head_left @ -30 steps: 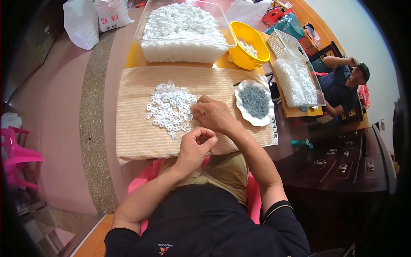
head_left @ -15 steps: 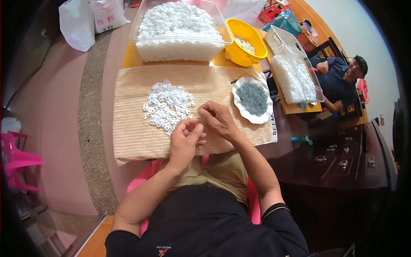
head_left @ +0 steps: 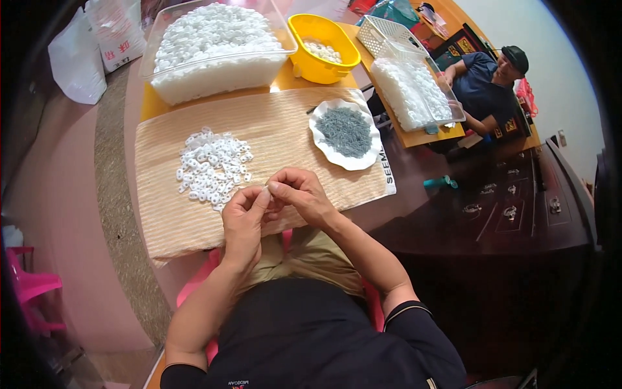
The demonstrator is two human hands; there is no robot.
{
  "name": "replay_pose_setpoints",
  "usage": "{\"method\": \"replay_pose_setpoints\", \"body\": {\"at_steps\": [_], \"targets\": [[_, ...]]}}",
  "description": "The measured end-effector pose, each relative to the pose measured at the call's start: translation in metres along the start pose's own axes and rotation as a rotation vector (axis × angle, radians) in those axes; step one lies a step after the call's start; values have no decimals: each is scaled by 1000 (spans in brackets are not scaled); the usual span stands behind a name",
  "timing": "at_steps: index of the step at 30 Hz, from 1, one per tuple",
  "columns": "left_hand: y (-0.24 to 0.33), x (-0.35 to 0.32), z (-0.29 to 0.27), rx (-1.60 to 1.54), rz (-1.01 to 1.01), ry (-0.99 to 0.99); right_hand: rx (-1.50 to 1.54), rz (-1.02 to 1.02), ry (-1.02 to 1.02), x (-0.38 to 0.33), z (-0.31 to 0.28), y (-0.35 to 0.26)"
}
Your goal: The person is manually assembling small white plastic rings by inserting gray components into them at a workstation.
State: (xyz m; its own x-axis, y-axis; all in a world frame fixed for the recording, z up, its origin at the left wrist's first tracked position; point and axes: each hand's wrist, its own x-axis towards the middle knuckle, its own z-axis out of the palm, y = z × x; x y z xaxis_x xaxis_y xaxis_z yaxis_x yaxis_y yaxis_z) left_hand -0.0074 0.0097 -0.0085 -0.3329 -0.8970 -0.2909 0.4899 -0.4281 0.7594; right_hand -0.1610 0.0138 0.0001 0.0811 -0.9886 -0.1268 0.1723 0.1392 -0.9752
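My left hand [head_left: 243,217] and my right hand [head_left: 299,196] meet over the near edge of a striped beige cloth [head_left: 278,136]. Thumbs and forefingers of both are pinched tip to tip. Whatever sits between the fingertips is too small and covered to make out. Just beyond my left hand lies a loose pile of small white plastic pieces [head_left: 210,165] with holes in them. Past my right hand, a white scalloped plate [head_left: 368,160] bears a heap of small dark grey thin bits [head_left: 345,131].
Behind the cloth stand a clear bin [head_left: 217,87] full of white pieces and a yellow basin [head_left: 324,72] with pale pieces inside. At right, a person [head_left: 483,84] works by another clear bin [head_left: 414,97]. White sacks [head_left: 78,61] stand far left, a pink stool [head_left: 32,285] at left.
My hands, slightly apart before, have come together with fingertips touching. The whole view has swung, so the table appears further left and tilted. The person at right has lowered their head.
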Motion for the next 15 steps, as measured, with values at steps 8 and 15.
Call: {"method": "replay_pose_setpoints", "body": {"at_steps": [8, 15], "targets": [[-1, -2, 2, -59, -53, -71, -620, -324, 163, -26, -25, -11], [2, -5, 5, -32, -112, -41, -1220, -455, 504, -24, -75, -24]]}}
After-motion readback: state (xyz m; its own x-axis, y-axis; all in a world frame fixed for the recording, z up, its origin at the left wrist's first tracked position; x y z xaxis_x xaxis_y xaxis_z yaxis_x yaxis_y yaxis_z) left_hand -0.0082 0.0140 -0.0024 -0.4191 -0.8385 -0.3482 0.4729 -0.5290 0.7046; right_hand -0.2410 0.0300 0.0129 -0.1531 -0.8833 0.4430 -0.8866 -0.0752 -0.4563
